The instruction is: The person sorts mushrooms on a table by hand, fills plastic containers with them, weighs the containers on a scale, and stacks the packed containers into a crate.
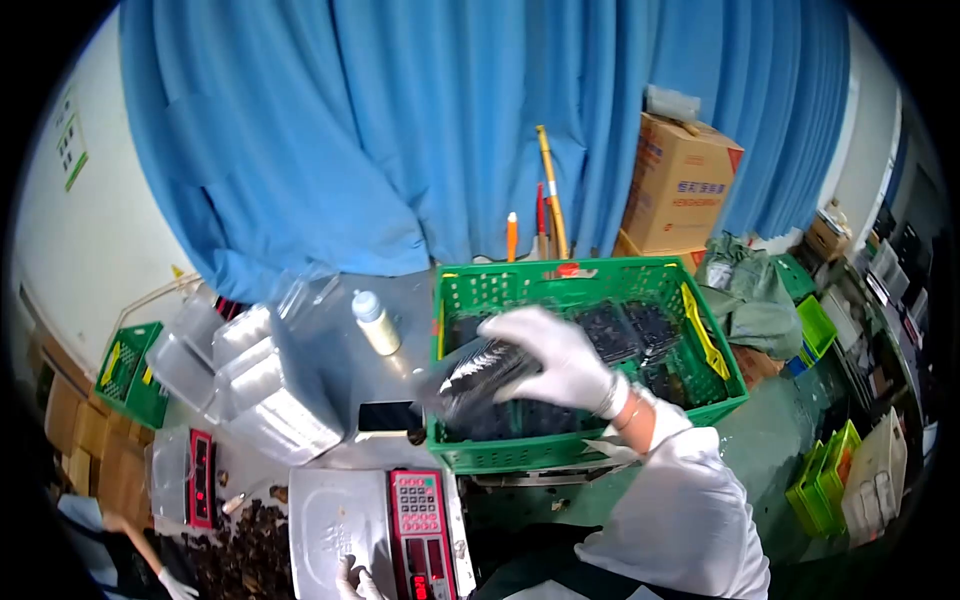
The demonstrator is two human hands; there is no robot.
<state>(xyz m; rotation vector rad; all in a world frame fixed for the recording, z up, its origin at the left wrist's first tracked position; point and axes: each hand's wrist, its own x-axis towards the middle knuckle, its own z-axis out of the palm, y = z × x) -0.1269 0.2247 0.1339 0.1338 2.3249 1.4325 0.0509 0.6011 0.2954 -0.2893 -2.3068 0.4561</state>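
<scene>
My right hand (pixel 560 355), in a white glove, is closed on a clear pack of dark pieces (pixel 475 378), blurred by motion. It holds the pack over the near left part of the green crate (pixel 590 447), where several similar dark packs (pixel 605 330) lie. At the bottom edge, my left hand (pixel 357 580), also gloved, is at the near part of the metal scale plate (pixel 335 515); only its fingers show and their grip is unclear. Beside the plate is the scale's red keypad panel (pixel 420 500) with lit digits.
Stacked clear trays (pixel 270 390) stand left of a white bottle (pixel 375 322) and a black phone (pixel 388 417). Loose dark pieces (pixel 235 550) lie left of the scale. Another person's gloved hand (pixel 178 585) shows at lower left. A cardboard box (pixel 683 185) stands behind the crate.
</scene>
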